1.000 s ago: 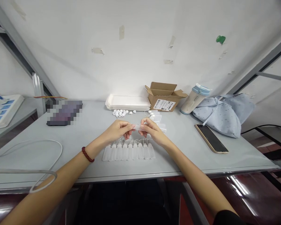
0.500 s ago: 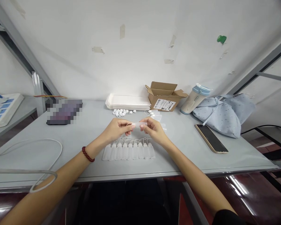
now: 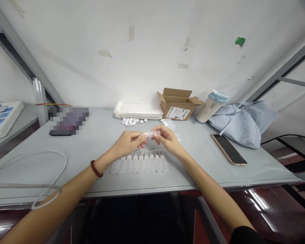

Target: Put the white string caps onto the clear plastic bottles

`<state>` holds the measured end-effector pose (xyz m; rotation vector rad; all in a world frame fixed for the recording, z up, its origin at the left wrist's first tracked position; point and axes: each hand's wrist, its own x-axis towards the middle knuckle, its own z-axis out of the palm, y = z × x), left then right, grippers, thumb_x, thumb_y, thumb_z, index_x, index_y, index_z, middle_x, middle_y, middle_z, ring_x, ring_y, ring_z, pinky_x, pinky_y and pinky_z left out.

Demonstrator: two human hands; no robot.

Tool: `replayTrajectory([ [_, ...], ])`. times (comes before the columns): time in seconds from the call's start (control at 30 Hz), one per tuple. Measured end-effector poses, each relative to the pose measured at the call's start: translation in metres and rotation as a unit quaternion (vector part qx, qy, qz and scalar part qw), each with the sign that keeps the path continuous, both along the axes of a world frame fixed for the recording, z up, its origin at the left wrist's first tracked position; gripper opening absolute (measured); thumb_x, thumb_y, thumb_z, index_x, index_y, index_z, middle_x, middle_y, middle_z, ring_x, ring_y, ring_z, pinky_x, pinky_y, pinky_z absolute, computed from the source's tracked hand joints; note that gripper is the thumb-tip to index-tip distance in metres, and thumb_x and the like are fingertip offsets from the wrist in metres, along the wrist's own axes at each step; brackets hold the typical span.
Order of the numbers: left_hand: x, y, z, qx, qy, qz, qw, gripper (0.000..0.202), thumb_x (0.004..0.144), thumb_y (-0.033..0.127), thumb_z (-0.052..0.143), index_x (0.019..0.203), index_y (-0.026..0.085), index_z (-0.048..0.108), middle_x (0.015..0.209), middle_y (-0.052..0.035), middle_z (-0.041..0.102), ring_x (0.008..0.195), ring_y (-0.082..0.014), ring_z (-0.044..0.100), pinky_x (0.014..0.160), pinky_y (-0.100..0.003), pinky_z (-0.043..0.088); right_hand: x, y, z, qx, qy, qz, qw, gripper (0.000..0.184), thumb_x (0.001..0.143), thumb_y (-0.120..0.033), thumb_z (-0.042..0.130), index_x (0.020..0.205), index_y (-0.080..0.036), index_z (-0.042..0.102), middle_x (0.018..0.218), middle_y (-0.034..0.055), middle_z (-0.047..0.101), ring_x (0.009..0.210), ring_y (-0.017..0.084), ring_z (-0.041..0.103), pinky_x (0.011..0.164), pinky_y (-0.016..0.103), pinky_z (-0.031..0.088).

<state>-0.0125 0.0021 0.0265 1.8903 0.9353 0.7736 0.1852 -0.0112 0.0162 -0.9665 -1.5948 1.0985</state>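
Between my two hands a small translucent plastic bottle (image 3: 152,133) is held almost level above the table. My left hand (image 3: 127,141) is closed, with thumb and fingers pinching the bottle's neck end; whatever cap is there is mostly hidden by the fingers. My right hand (image 3: 169,139) grips the body of the same bottle between thumb and fingers. Below them lies a row of similar translucent bottles (image 3: 139,165), side by side, with thin white string loops at their tops. Behind my hands is a loose pile of small white caps (image 3: 129,122). More clear bottles (image 3: 170,126) lie behind my right hand.
At the back stand a stack of flat white packages (image 3: 139,111) and an open cardboard box (image 3: 176,110). To the right are a tumbler (image 3: 210,107), a blue cloth bag (image 3: 237,127) and a phone (image 3: 228,149). A white cable (image 3: 47,151) loops across the left side.
Both hands still hold the bottle at nearly the same spot. Its right end now tips slightly upward, and my left hand has shifted a little to the right and down.
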Motion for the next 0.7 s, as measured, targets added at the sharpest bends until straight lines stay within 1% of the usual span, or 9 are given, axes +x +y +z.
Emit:
replayTrajectory([
  [0.1, 0.002, -0.001, 0.0, -0.006, -0.013, -0.002, 1.0, 0.038, 0.089, 0.045, 0.05, 0.073, 0.014, 0.065, 0.067, -0.0031, 0.065, 0.06, -0.014, 0.061, 0.059, -0.024, 0.049, 0.001, 0.0, 0.0, 0.007, -0.01, 0.003, 1.0, 0.034, 0.079, -0.05, 0.062, 0.092, -0.019, 0.057, 0.072, 0.0009, 0.061, 0.056, 0.01, 0.049, 0.055, 0.026, 0.041],
  [0.27, 0.002, -0.002, 0.002, -0.024, -0.03, 0.017, 0.999, 0.029, 0.083, 0.044, 0.058, 0.077, 0.016, 0.061, 0.066, 0.0, 0.06, 0.058, -0.0133, 0.059, 0.055, -0.023, 0.048, 0.002, 0.001, -0.002, 0.008, -0.033, 0.001, 0.999, 0.033, 0.08, -0.048, 0.061, 0.093, -0.018, 0.058, 0.069, 0.0005, 0.061, 0.055, 0.01, 0.048, 0.055, 0.026, 0.04],
  [0.33, 0.001, -0.003, 0.002, -0.029, -0.029, 0.012, 0.999, 0.029, 0.081, 0.044, 0.059, 0.075, 0.016, 0.061, 0.065, -0.0002, 0.059, 0.057, -0.0134, 0.058, 0.054, -0.023, 0.048, 0.002, 0.0, -0.002, 0.008, -0.04, -0.002, 0.999, 0.033, 0.08, -0.048, 0.062, 0.094, -0.018, 0.059, 0.067, -0.0001, 0.06, 0.054, 0.01, 0.047, 0.054, 0.026, 0.038],
  [0.4, 0.0, -0.002, 0.002, -0.019, -0.019, 0.01, 1.0, 0.028, 0.081, 0.043, 0.06, 0.076, 0.015, 0.062, 0.066, -0.0008, 0.06, 0.057, -0.0138, 0.058, 0.054, -0.024, 0.048, 0.002, 0.0, -0.002, 0.003, -0.045, -0.006, 0.999, 0.034, 0.079, -0.047, 0.062, 0.095, -0.017, 0.06, 0.065, -0.0008, 0.058, 0.052, 0.01, 0.045, 0.052, 0.025, 0.036],
  [0.47, -0.002, -0.002, 0.001, 0.036, 0.006, 0.01, 0.999, 0.026, 0.082, 0.041, 0.058, 0.079, 0.015, 0.063, 0.066, -0.0014, 0.062, 0.057, -0.0142, 0.058, 0.054, -0.024, 0.047, 0.001, -0.001, -0.002, -0.005, -0.051, -0.01, 0.999, 0.034, 0.08, -0.047, 0.061, 0.094, -0.016, 0.061, 0.063, -0.0013, 0.056, 0.051, 0.01, 0.043, 0.051, 0.025, 0.033],
  [0.53, -0.003, -0.001, -0.002, 0.134, 0.041, 0.011, 0.99, 0.023, 0.084, 0.037, 0.056, 0.081, 0.016, 0.063, 0.066, -0.0021, 0.063, 0.058, -0.0143, 0.057, 0.056, -0.024, 0.044, 0.001, -0.001, -0.001, -0.014, -0.057, -0.013, 0.998, 0.035, 0.08, -0.048, 0.06, 0.092, -0.015, 0.061, 0.061, -0.0017, 0.055, 0.05, 0.009, 0.041, 0.05, 0.025, 0.031],
  [0.63, -0.003, 0.0, -0.008, 0.279, 0.101, 0.015, 0.955, 0.024, 0.089, 0.034, 0.047, 0.084, 0.016, 0.062, 0.069, -0.0039, 0.062, 0.059, -0.0147, 0.054, 0.058, -0.026, 0.041, -0.001, -0.001, -0.002, -0.029, -0.049, -0.017, 0.998, 0.037, 0.079, -0.05, 0.06, 0.09, -0.015, 0.061, 0.057, -0.003, 0.052, 0.049, 0.009, 0.039, 0.049, 0.025, 0.029],
  [0.7, -0.003, 0.0, -0.012, 0.341, 0.144, 0.013, 0.929, 0.028, 0.092, 0.031, 0.04, 0.084, 0.016, 0.061, 0.071, -0.0058, 0.061, 0.06, -0.0157, 0.053, 0.057, -0.026, 0.039, -0.002, 0.0, -0.003, -0.041, -0.034, -0.02, 0.998, 0.039, 0.077, -0.053, 0.061, 0.087, -0.015, 0.06, 0.055, -0.0037, 0.05, 0.048, 0.009, 0.039, 0.048, 0.025, 0.029],
])
